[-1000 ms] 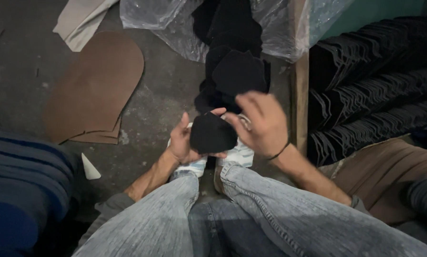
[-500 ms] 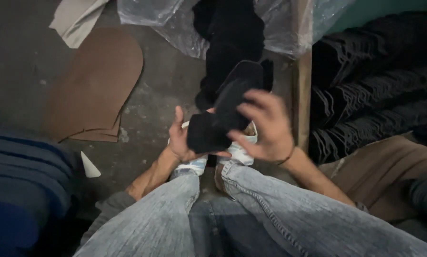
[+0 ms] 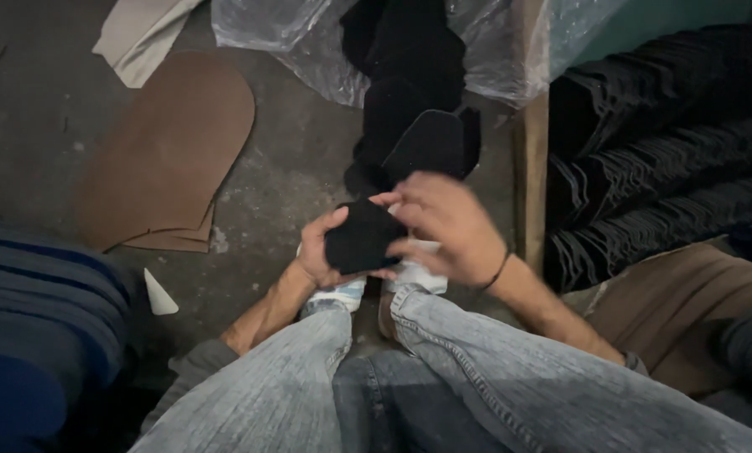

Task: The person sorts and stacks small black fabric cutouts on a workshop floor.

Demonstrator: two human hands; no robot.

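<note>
My left hand (image 3: pixel 319 250) and right hand (image 3: pixel 447 226) both clamp 1 black felt piece (image 3: pixel 361 237); looks light, soft, floppy, so I'd grip its edges.

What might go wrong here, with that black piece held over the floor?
The black piece is only pinched between the left hand and right hand, so it might slip onto the dusty floor. The black pile spilling from the plastic bag could slide further. In dim light, black pieces may get mixed up.
</note>
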